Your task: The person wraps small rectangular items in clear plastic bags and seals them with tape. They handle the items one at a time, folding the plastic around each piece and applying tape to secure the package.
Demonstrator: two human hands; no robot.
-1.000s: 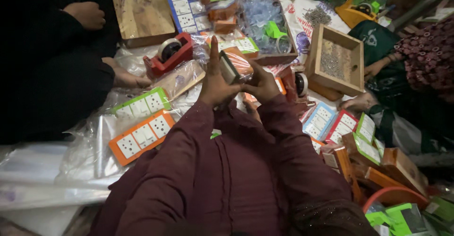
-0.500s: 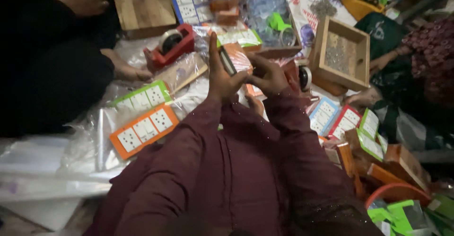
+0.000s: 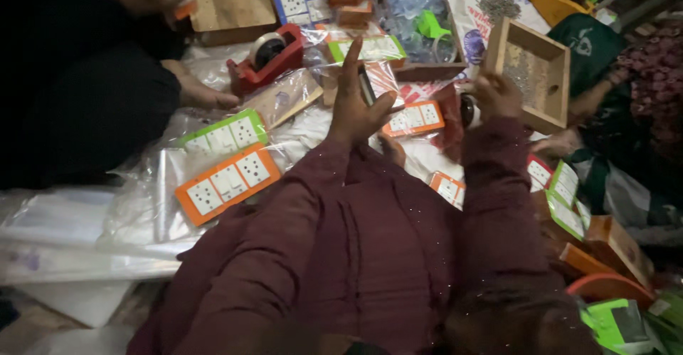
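The scene is dim and grainy, with the brightest light on the clear plastic sheets [image 3: 107,220] at the left, which show soft glare. The dark clothing at upper left sinks into near-black shadow. Motion blur softens the hands and the maroon sleeves [image 3: 370,241]; the lower edge is darkest and smeared.

A floor covered by clear plastic sheeting [image 3: 85,227] is seen under dim, warm light. A wooden board [image 3: 228,3] lies at the far left, and an open wooden box [image 3: 562,77] is set at the right. No walls or windows are shown.
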